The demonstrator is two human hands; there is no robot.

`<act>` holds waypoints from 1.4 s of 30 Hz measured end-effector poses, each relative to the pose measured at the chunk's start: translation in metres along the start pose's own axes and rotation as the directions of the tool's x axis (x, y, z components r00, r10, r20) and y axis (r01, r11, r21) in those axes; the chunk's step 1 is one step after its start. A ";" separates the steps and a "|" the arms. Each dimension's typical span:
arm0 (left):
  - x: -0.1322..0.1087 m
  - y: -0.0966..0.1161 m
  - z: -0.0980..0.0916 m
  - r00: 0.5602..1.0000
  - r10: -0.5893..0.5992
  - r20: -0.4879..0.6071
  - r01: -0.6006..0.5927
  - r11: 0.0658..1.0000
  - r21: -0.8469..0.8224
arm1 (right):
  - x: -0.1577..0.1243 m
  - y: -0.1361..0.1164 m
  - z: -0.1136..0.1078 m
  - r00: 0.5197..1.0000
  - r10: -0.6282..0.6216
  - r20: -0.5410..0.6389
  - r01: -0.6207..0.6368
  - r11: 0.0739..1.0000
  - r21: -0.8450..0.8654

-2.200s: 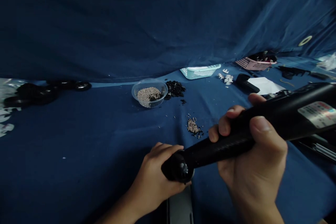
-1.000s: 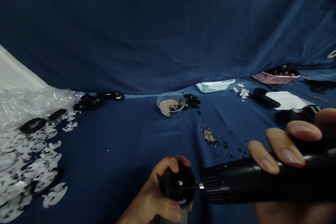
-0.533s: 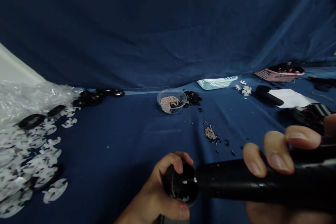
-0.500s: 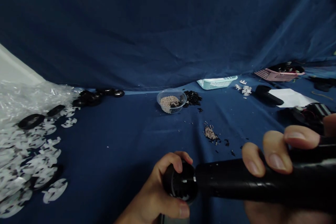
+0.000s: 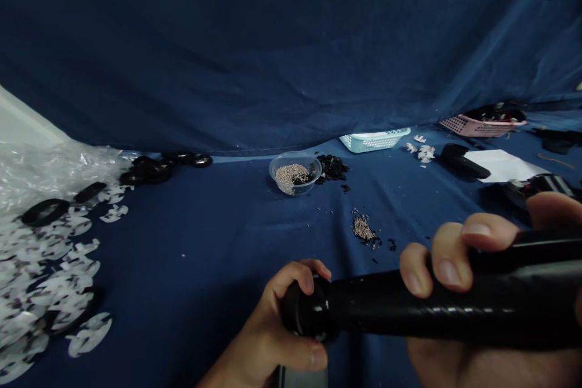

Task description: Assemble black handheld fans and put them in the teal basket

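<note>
Dimly lit, the work surface is blue cloth, with a blue drape rising behind. A clear bowl of small metallic pieces sits mid-surface, a heap of black bits beside it; a turquoise basket and a pink basket stand farther back. White cut-outs crowd the left edge. Left hand low in view, fingers curled around a black round part, thumb underneath. Right hand wraps a black cylindrical tool, fingers over its top. Compared with one second ago: the gap (a thin shaft showed there) between tool nose and part has closed.
</note>
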State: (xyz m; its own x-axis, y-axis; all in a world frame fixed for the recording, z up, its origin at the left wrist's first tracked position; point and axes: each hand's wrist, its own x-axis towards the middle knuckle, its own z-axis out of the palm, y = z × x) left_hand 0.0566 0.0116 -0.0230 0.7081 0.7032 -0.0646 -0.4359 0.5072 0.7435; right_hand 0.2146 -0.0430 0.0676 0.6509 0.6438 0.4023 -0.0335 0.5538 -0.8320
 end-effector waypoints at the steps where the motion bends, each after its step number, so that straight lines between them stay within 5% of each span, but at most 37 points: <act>1: 0.000 0.000 0.000 1.000 -0.002 -0.003 0.002 1.000 0.003 | 0.000 0.000 0.002 1.000 -0.001 -0.023 0.003 0.998 0.068; 5: 0.000 0.000 -0.001 1.000 -0.013 -0.015 0.013 1.000 0.028 | 0.002 -0.002 0.011 0.996 0.039 -0.076 -0.017 0.963 0.267; 13: -0.001 0.007 0.010 0.996 -0.013 -0.091 0.033 0.973 0.229 | -0.002 -0.009 0.017 0.998 0.029 -0.056 -0.014 0.972 0.236; 25: 0.000 0.011 0.013 0.987 -0.043 -0.157 0.072 0.980 0.186 | 0.005 -0.016 0.036 0.995 0.022 0.094 -0.046 0.967 0.252; 32: -0.003 0.013 0.010 0.985 -0.157 -0.070 0.164 0.981 0.104 | 0.017 -0.017 0.049 0.938 0.111 0.329 -0.213 0.932 0.293; 42: -0.002 0.016 0.014 0.986 -0.163 -0.019 0.165 0.982 0.091 | 0.027 -0.027 0.055 0.837 0.312 0.450 -0.420 0.893 0.163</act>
State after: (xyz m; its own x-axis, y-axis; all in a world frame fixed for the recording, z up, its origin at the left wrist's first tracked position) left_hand 0.0560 0.0116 -0.0016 0.7590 0.6202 -0.1980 -0.2612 0.5687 0.7800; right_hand 0.1916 -0.0122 0.1221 0.1931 0.9490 0.2492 -0.4272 0.3100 -0.8493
